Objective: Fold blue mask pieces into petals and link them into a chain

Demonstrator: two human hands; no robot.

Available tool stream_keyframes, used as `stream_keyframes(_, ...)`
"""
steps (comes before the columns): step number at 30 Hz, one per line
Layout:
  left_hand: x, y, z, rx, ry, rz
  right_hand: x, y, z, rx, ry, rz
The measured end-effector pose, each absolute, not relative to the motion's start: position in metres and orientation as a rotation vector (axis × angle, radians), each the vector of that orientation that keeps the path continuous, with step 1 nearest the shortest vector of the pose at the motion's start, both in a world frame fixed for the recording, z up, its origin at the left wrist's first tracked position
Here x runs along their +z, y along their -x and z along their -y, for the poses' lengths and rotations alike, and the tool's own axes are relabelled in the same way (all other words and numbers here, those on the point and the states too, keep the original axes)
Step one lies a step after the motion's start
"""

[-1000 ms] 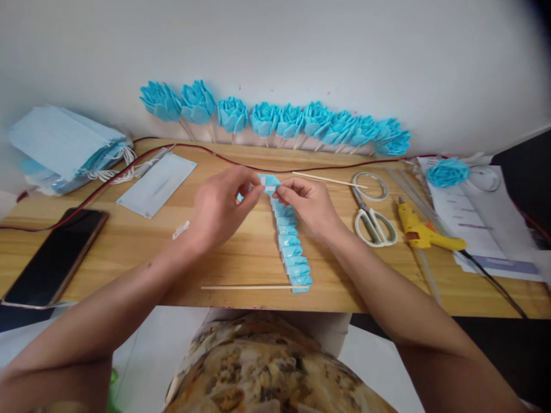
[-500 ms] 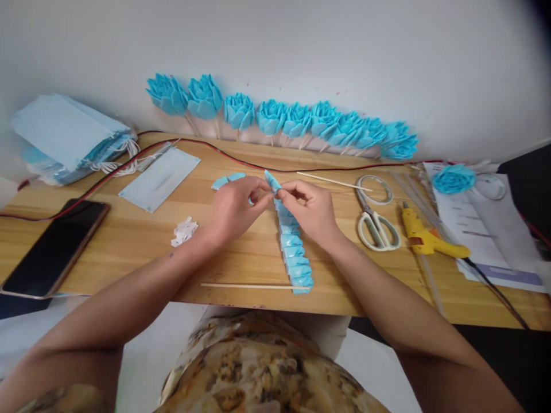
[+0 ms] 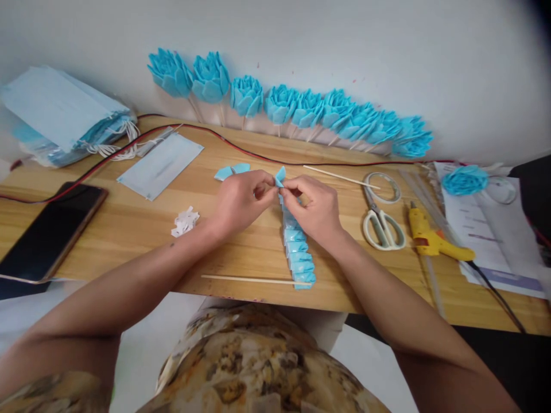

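My left hand (image 3: 239, 201) and my right hand (image 3: 314, 207) meet over the middle of the wooden desk (image 3: 129, 241). Both pinch one small folded blue piece (image 3: 280, 176) between fingertips. Below my right hand a row of several folded blue pieces (image 3: 298, 255) runs toward the desk's front edge. Two loose blue pieces (image 3: 232, 170) lie just beyond my left hand. A thin wooden stick (image 3: 253, 280) lies along the front edge.
Blue fabric roses (image 3: 297, 109) lean on the wall. A mask stack (image 3: 60, 123), one flat mask (image 3: 161, 165), white scraps (image 3: 185, 222) and a phone (image 3: 47, 232) sit left. Right: stick (image 3: 340, 177), tape ring (image 3: 384, 187), scissors (image 3: 382, 223), yellow glue gun (image 3: 430, 240), papers (image 3: 486, 229).
The blue piece went from flat and rectangular to a folded, upright point between my fingertips. The view tilted down a little, and two loose blue pieces came into sight beyond my left hand.
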State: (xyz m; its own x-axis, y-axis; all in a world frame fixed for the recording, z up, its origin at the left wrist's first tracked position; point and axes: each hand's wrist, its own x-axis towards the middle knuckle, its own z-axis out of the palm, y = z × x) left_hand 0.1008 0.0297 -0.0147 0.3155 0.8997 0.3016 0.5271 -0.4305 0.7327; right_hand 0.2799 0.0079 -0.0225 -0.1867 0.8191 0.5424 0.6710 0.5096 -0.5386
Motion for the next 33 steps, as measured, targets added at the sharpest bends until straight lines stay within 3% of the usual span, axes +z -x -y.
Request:
stream_keyframes(20,-0.0164,-0.1020,-0.0297,0.939,-2.026,-1.218,-0.0231,-0.2801,-0.0072,0.261,1.250,1.933)
stream_keyframes(33,-0.0118,-0.1019,-0.0304,0.954,-1.992,-1.267,-0.0200,-0.2788,-0.0090,0.523,1.294,1.796)
